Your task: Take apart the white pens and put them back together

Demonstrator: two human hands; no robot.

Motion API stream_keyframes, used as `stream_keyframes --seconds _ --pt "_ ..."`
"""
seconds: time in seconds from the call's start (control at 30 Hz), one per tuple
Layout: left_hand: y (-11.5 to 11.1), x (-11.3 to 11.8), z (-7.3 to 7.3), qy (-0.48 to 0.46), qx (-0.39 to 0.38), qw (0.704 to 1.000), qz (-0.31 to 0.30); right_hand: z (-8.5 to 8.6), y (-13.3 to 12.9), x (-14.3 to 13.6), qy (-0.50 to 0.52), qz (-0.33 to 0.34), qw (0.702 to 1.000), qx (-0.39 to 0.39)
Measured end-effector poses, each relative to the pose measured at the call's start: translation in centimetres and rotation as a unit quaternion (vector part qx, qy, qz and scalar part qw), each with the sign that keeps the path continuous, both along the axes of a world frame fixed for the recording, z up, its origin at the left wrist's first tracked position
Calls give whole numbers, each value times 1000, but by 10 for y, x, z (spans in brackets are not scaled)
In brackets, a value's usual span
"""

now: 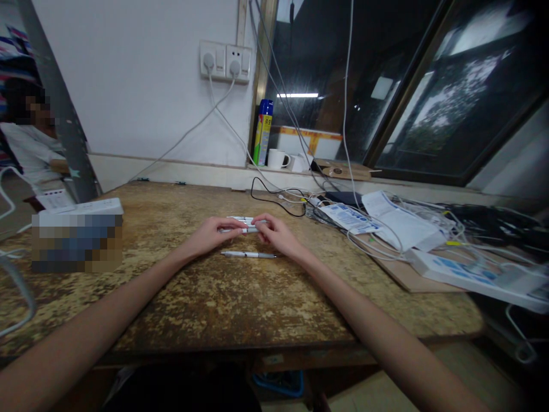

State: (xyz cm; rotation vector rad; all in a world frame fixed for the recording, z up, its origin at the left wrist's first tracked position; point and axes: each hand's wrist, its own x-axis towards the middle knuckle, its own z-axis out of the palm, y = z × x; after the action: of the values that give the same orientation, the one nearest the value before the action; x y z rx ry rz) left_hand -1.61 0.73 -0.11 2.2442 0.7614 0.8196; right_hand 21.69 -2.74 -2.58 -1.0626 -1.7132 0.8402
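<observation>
A white pen (251,228) lies crosswise between my two hands, with another light pen (240,218) just behind it. The fingers of my left hand (214,232) are closed on the left part of the nearer white pen. At its right end, my right hand (274,230) pinches it between thumb and fingers. A further white and grey pen (249,254) lies flat on the worn wooden table (214,303), closer to me and touched by neither hand.
Papers (398,220), tangled cables and a white power strip (463,274) cover the table's right side. A white box (86,206) stands at the left. On the sill are a spray can (263,134) and a mug (278,158). A person (32,143) sits far left.
</observation>
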Motion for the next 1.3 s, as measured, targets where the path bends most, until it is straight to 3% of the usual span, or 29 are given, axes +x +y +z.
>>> stream_keyframes --seconds 0.17,0.37,0.57,0.77,0.93,1.07,1.2,1.3 --pt "3 -1 -2 -7 -16 1000 10 1 -3 2 -31 -28 999 -5" --pt "2 -1 -2 3 -16 1000 -7 8 -8 6 -132 -13 991 30" --pt "1 -1 -1 40 -23 999 15 8 -7 5 -143 -45 987 65" --pt "1 -2 3 33 23 999 35 9 -6 3 -105 0 993 46" --pt "1 0 4 6 -90 994 64 12 1 10 -74 -24 996 34" --pt "7 -2 0 -94 -153 980 89 10 5 11 -41 -17 999 25" --pt "11 -1 -2 -192 -208 957 68 3 4 3 -48 18 999 13" --pt "11 1 -1 -231 -218 948 27 1 3 -4 -20 -7 999 41"
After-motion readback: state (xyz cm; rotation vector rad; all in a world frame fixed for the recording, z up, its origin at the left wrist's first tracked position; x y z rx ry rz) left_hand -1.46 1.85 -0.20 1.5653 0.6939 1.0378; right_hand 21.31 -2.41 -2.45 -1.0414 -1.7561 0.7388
